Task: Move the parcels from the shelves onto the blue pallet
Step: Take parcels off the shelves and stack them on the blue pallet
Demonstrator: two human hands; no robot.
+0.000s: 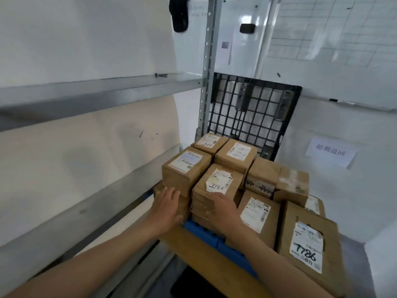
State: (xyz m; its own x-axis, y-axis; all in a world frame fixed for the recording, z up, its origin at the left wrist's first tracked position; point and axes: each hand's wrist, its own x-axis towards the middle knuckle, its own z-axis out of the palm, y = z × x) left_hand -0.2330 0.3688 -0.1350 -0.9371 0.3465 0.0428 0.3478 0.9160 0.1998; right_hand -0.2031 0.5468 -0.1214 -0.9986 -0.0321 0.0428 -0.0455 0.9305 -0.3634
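Note:
The blue pallet (pixel 202 233) sits low at centre right, loaded with several brown cardboard parcels bearing white labels. My left hand (pixel 169 208) rests flat on a low parcel (pixel 185 208) at the pallet's left edge, fingers spread, beneath a taller box (pixel 184 168). My right hand (pixel 223 209) presses with straight fingers against the front of a stack of flat parcels (pixel 202 190) whose top label reads 7786. A large parcel (pixel 309 239), also marked 7786, stands at the pallet's near right corner.
Bare grey metal shelves (pixel 96 91) run along the left, with an upright post (pixel 209 67). A black plastic pallet (pixel 253 112) leans on the wall behind the parcels. A wooden board (pixel 210 261) lies under the blue pallet. A paper sign (pixel 330 152) hangs on the right wall.

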